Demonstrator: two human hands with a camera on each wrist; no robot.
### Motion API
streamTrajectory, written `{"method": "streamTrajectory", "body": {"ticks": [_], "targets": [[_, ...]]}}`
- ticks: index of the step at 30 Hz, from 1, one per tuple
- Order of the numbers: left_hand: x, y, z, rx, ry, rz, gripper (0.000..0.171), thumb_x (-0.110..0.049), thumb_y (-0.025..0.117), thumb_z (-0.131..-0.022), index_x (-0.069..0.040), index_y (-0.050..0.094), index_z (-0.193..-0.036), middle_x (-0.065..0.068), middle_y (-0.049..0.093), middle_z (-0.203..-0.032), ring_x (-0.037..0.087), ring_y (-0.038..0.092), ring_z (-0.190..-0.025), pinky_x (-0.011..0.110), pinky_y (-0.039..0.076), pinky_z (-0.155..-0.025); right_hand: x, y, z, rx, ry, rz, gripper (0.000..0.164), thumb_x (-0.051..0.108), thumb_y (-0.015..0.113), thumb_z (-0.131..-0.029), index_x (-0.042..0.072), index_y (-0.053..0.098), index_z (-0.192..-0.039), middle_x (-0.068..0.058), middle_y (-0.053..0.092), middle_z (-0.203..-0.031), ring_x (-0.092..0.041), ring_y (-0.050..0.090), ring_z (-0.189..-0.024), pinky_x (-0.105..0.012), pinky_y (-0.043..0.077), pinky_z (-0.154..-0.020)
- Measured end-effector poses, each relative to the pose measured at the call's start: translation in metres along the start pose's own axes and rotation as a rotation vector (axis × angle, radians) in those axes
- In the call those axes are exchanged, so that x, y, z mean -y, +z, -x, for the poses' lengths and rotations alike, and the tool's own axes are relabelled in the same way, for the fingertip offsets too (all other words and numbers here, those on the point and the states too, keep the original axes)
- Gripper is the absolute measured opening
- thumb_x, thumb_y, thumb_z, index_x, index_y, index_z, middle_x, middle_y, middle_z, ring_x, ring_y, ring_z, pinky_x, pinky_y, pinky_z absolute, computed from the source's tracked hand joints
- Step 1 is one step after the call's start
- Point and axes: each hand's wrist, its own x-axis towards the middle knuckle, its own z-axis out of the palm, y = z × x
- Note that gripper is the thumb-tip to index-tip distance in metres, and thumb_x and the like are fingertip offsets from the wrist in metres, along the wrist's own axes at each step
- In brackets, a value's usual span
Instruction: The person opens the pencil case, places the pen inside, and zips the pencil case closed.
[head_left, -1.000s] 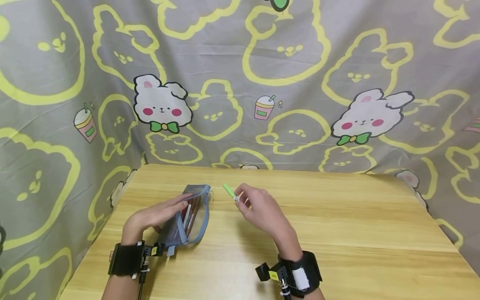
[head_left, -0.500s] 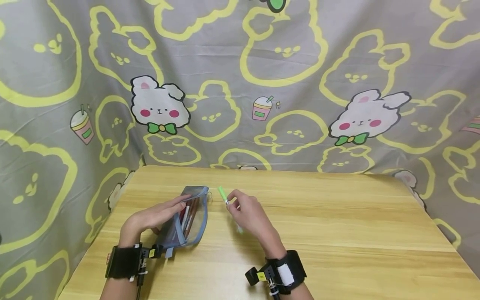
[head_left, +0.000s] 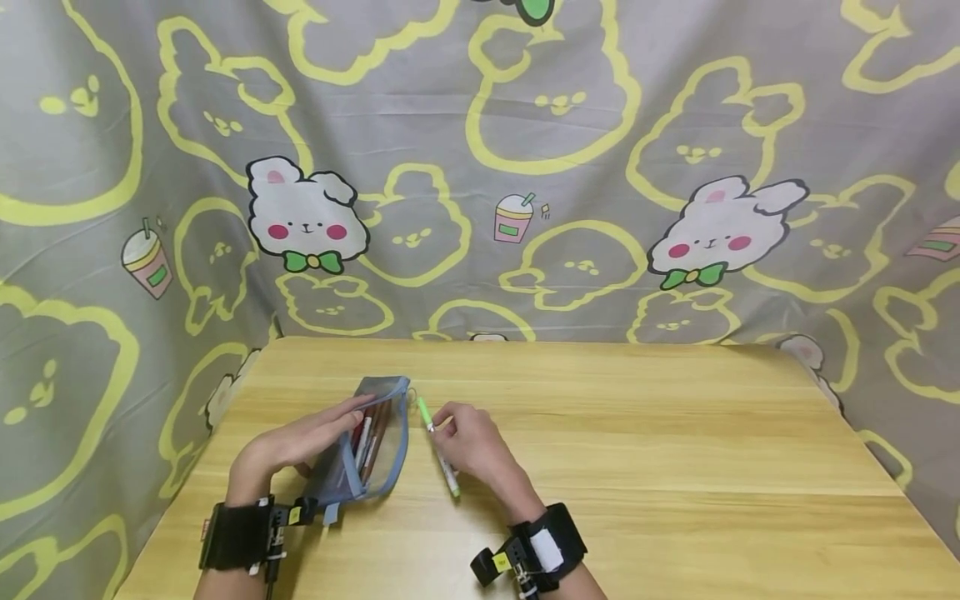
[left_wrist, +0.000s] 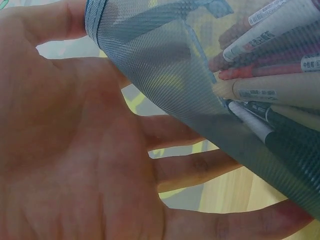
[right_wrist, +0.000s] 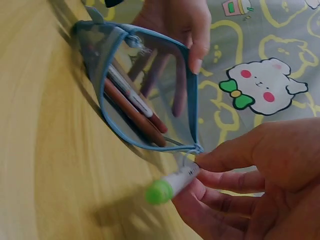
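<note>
A blue mesh pencil case [head_left: 393, 458] stands open-mouthed on the left of the table, with several pens [right_wrist: 132, 95] inside, seen through the mesh in both wrist views. My left hand [head_left: 303, 437] holds its left side, the thumb over the rim and the fingers spread along the outside. Just right of the case, my right hand [head_left: 468, 437] pinches a white marker [head_left: 447, 473] with light green ends between thumb and fingers. The marker is tilted above the table and apart from the pens in the case. Its green end [right_wrist: 160, 191] points towards the right wrist camera.
The wooden table [head_left: 637, 442] extends to the right of both hands. A grey patterned curtain [head_left: 570, 150] hangs along its back and sides. A small metal ring hangs at the far corner of the case, close to the marker's tip.
My right hand has moved left and nearer with the marker, which now stands close beside the case and shows more of its length. The left hand keeps its hold on the case.
</note>
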Motion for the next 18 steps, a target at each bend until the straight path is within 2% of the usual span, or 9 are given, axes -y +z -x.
{"method": "streamTrajectory", "body": {"ticks": [4,11,18], "targets": [[0.001,-0.001,0.000,-0.004,0.006,0.001,0.067,-0.046,0.037,-0.110,-0.015,0.017,-0.166,0.034,0.009,-0.165,0.068,0.024,-0.138,0.072,0.054,-0.067,0.000,0.007,0.000,0.039,0.005,-0.072,0.015,0.000,0.069,-0.096,-0.005,0.067,-0.109,-0.010,0.067,-0.079,-0.017,0.064,-0.051,-0.039,0.059,-0.050],[0.001,-0.001,0.001,-0.020,-0.007,-0.018,0.066,-0.045,0.037,-0.110,-0.015,0.018,-0.166,0.033,0.010,-0.165,0.067,0.025,-0.139,0.071,0.055,-0.068,0.005,0.019,-0.003,0.095,0.019,-0.181,0.025,-0.005,0.068,-0.091,-0.009,0.067,-0.116,-0.009,0.066,-0.080,-0.020,0.068,-0.057,-0.041,0.062,-0.057],[0.001,0.001,-0.001,-0.020,-0.020,-0.023,0.065,-0.046,0.036,-0.110,-0.017,0.019,-0.166,0.033,0.013,-0.165,0.066,0.029,-0.137,0.070,0.055,-0.069,0.011,0.032,-0.010,0.043,0.049,-0.263,0.028,-0.005,0.071,-0.090,-0.007,0.068,-0.117,-0.008,0.070,-0.084,-0.025,0.070,-0.061,-0.040,0.062,-0.060]]}}
